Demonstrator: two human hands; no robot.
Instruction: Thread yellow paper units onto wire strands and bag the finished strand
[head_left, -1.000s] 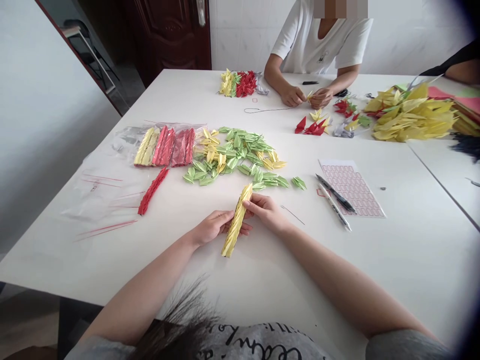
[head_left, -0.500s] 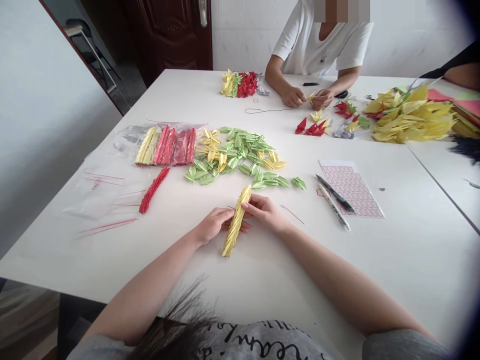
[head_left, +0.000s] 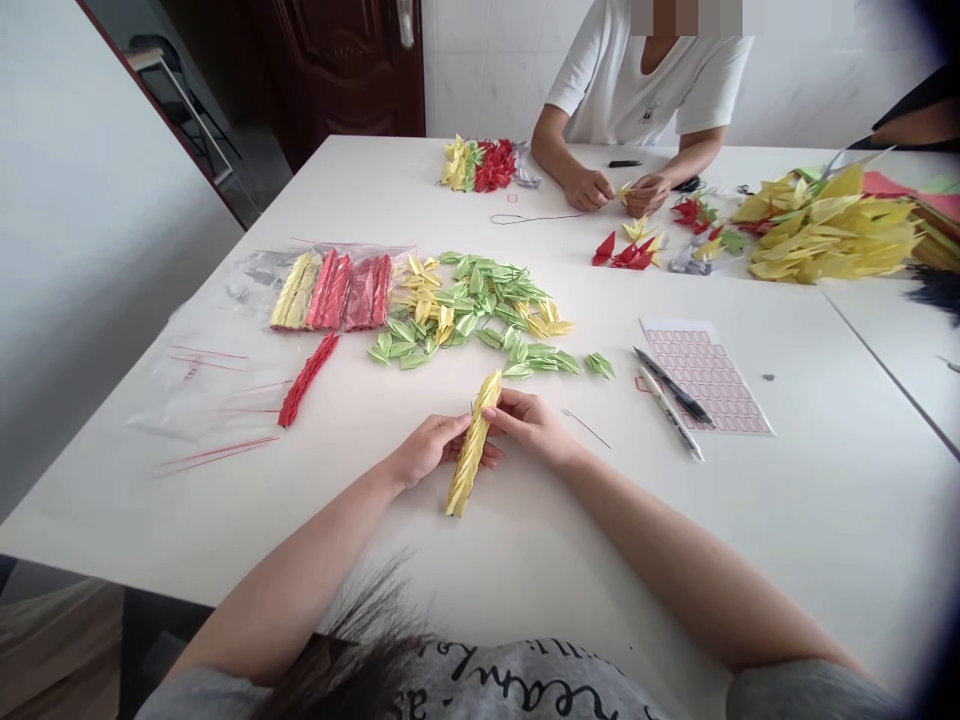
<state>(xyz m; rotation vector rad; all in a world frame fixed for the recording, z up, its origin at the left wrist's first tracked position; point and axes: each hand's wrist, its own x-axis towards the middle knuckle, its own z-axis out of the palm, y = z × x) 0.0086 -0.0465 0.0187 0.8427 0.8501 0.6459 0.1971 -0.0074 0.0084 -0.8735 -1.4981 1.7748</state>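
A long stack of yellow folded paper units is held at a slant over the near part of a white counter, its far end leaning right. The person's left hand and right hand are close together, clamped on either side of the stack's upper half. A thin wire lies on the counter just right of the right hand.

Farther away sits a wide heap of loose green and yellow paper units. To its left are tight red and yellow stacks on a clear plastic bag, with a red stack and thin red sticks nearer the person. To the right, a black pen and a white pen lie against a sheet of small red-outlined rectangles.

At the far side, a co-worker in a white T-shirt pinches a small yellow paper unit in both hands. A large yellow heap lies far right.
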